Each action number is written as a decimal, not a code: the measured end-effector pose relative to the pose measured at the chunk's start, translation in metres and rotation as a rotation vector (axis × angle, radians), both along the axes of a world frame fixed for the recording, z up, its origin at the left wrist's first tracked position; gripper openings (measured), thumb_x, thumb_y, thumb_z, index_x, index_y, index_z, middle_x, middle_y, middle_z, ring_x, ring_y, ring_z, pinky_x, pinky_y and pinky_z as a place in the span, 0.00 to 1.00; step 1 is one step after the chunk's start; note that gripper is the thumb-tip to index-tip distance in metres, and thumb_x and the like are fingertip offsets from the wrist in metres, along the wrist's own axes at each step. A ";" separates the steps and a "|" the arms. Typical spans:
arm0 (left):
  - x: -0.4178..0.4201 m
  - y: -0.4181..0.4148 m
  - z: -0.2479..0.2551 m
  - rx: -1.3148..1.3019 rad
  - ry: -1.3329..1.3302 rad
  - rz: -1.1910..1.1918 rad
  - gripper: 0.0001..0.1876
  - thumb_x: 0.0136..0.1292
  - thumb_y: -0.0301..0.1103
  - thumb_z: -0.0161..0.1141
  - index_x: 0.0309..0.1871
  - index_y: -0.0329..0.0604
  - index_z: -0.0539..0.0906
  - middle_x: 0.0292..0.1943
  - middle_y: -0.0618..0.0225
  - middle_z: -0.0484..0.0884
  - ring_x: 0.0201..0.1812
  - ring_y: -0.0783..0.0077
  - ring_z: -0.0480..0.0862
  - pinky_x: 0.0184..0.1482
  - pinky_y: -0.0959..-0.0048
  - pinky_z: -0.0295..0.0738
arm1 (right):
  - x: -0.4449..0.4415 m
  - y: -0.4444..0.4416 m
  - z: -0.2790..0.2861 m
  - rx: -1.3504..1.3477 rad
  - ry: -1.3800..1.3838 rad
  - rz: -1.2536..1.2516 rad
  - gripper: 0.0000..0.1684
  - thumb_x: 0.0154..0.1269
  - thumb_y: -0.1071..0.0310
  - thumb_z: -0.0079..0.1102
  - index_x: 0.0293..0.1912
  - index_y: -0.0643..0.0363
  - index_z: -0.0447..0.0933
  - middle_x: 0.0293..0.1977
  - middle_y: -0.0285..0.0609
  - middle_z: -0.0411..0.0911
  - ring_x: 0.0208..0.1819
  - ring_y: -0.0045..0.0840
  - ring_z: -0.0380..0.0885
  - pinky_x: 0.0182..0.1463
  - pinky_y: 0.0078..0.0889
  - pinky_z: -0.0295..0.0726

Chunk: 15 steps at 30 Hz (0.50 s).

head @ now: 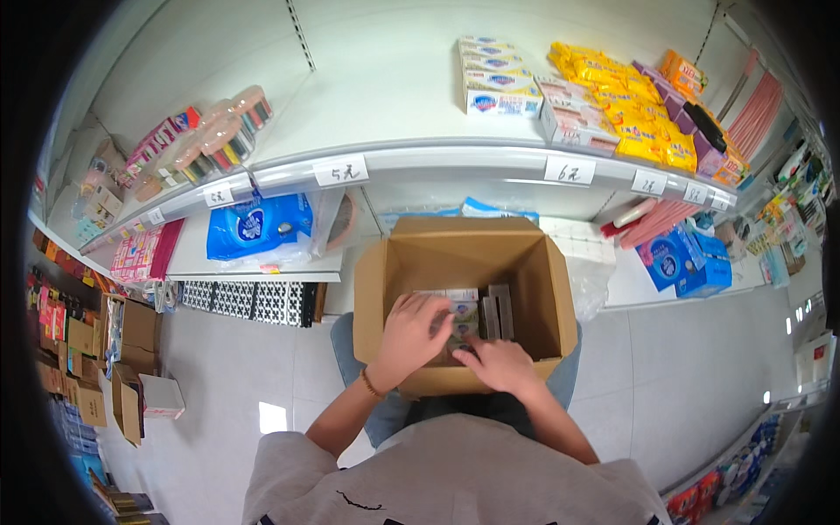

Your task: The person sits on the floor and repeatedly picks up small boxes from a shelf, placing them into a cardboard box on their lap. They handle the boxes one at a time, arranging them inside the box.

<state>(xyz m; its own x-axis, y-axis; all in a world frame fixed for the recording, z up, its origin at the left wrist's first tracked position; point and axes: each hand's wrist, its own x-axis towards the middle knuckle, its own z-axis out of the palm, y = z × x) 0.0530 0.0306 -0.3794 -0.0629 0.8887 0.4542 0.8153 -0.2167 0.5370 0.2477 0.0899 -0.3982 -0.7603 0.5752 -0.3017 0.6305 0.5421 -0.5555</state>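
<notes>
A cardboard box (462, 252) with raised flaps stands open before me, resting about my lap. Inside lie several small soap cartons (465, 312), pale with green and yellow panels, in a row at the left and middle. Beside them some plain-sided cartons (499, 312) stand on edge. My left hand (417, 331) reaches over the left side, its fingers curled down by the row and partly hiding it. From the near right, my right hand (502, 362) extends thumb and forefinger to the nearer soap cartons. Whether either hand grips a carton is hidden.
Above the box runs a white shelf (367, 125) bearing handwritten price cards. On it sit stacked soap cartons (502, 92), yellow soap packs (630, 105) and clear-lidded tubs (223, 131). Lower down are a blue wipes pack (256, 226) and blue tissue packs (689, 259). Opened cartons (134, 394) stand on the left floor.
</notes>
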 end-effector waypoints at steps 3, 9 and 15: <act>0.013 0.047 0.066 0.333 0.089 -0.042 0.16 0.60 0.28 0.68 0.52 0.40 0.81 0.50 0.56 0.83 0.51 0.52 0.82 0.56 0.57 0.75 | -0.010 -0.002 -0.003 0.005 0.047 0.001 0.31 0.78 0.39 0.43 0.57 0.54 0.80 0.39 0.57 0.87 0.44 0.55 0.85 0.51 0.58 0.82; -0.003 0.158 0.180 0.547 0.395 0.056 0.38 0.68 0.42 0.66 0.77 0.37 0.64 0.76 0.45 0.64 0.75 0.42 0.65 0.73 0.50 0.63 | -0.006 0.007 -0.002 -0.013 0.075 -0.007 0.34 0.77 0.37 0.45 0.63 0.53 0.78 0.41 0.58 0.86 0.47 0.54 0.85 0.55 0.55 0.82; -0.030 0.245 0.199 0.083 0.702 0.189 0.52 0.70 0.71 0.50 0.82 0.37 0.55 0.83 0.43 0.48 0.84 0.43 0.45 0.81 0.44 0.45 | -0.004 0.003 -0.018 0.008 0.093 -0.011 0.32 0.77 0.40 0.44 0.65 0.51 0.77 0.44 0.59 0.86 0.49 0.54 0.85 0.56 0.55 0.82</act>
<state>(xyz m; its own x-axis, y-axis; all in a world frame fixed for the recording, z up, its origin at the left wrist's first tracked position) 0.0233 0.2761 -0.1807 0.1189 0.8526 0.5088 0.9889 -0.0557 -0.1377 0.2435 0.0928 -0.4157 -0.7783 0.5859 -0.2257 0.5826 0.5400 -0.6074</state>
